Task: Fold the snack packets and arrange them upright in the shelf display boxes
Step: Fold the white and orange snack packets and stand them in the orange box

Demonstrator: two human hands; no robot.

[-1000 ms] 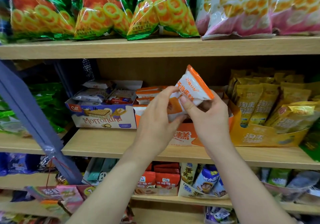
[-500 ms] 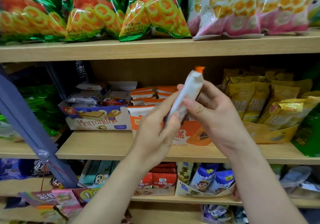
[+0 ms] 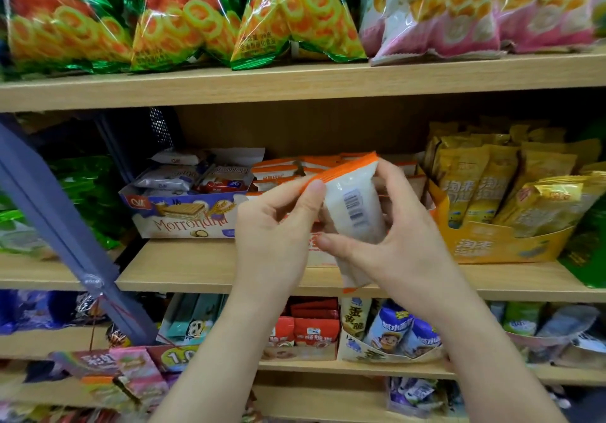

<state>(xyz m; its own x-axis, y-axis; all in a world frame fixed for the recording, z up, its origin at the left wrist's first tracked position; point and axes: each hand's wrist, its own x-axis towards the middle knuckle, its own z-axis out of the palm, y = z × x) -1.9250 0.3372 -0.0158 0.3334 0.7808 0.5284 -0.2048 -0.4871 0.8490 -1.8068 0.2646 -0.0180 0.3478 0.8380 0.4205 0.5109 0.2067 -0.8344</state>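
A white snack packet (image 3: 355,206) with an orange top seam and a barcode faces me, held in front of the middle shelf. My left hand (image 3: 278,226) pinches its orange top edge at the left corner. My right hand (image 3: 387,245) grips the packet's body from the right and below, thumb across its lower front. Behind both hands stands the orange-and-white display box (image 3: 316,252), with several matching orange-edged packets (image 3: 282,170) upright in it. The box's front is mostly hidden by my hands.
A white and purple wafer box (image 3: 183,219) sits left of the orange box. A yellow display box (image 3: 501,242) of yellow packets stands to the right. Green and pink snack bags (image 3: 196,19) fill the top shelf. A grey slanted bar (image 3: 59,239) crosses the left.
The packet has turned from edge-on to its white barcode back facing me. My left hand has moved up to the orange top seam, and my right hand now wraps the lower body.
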